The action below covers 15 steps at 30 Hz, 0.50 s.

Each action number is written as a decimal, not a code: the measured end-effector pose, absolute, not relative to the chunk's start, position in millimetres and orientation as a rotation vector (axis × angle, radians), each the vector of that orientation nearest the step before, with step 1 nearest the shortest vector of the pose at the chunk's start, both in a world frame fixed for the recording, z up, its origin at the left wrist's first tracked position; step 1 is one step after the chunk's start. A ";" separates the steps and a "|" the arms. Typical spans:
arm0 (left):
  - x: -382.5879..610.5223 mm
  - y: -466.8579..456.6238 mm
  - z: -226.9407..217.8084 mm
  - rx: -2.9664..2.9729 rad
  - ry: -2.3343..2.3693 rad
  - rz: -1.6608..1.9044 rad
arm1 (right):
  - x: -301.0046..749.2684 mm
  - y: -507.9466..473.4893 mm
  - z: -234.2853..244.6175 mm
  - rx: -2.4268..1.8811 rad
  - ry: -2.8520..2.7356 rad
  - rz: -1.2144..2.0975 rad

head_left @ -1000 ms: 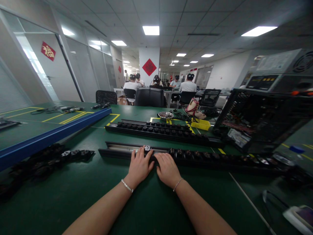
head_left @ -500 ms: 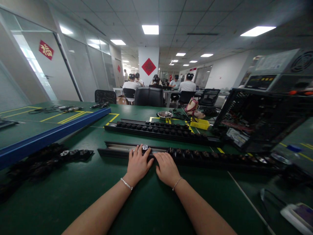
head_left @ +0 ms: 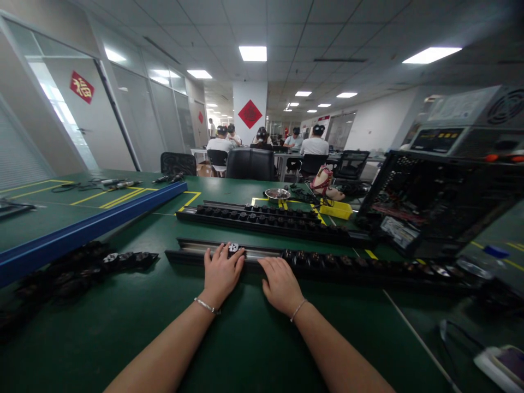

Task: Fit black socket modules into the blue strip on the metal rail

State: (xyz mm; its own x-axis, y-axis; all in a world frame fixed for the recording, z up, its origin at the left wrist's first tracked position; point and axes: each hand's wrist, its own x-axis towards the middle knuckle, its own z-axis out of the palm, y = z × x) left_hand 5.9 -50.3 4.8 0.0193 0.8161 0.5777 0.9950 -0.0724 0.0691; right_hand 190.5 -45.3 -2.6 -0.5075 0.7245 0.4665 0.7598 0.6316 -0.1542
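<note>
A long black channel rail (head_left: 174,256) lies across the green table in front of me. My left hand (head_left: 223,271) has its fingers curled around a small black module with a pale face (head_left: 233,248), apparently a socket insert, sitting in the bare metal stretch of the rail. To its right, my right hand (head_left: 282,281) bends over the rail's near wall, fingers together and gripping that edge. Beyond it, a row of dark round-faced modules (head_left: 327,258) fills the right part of the channel. The undersides of both hands' fingers are hidden.
Behind lie further black rails with modules (head_left: 262,219). A blue rail (head_left: 102,226) and a heap of black modules (head_left: 69,273) are at left. A metal dish (head_left: 277,194), yellow tray (head_left: 335,210) and open computer case (head_left: 442,202) stand farther back. People sit beyond.
My left hand has slid left along the rail, and the pale-faced module has shifted left with it. My right hand has stayed nearly in place, so the gap between the hands is wider.
</note>
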 end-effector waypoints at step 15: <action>-15.6 -44.8 3.7 -1.858 -1.925 -0.735 | 191.1 -46.0 0.1 -1.176 -2.364 -0.062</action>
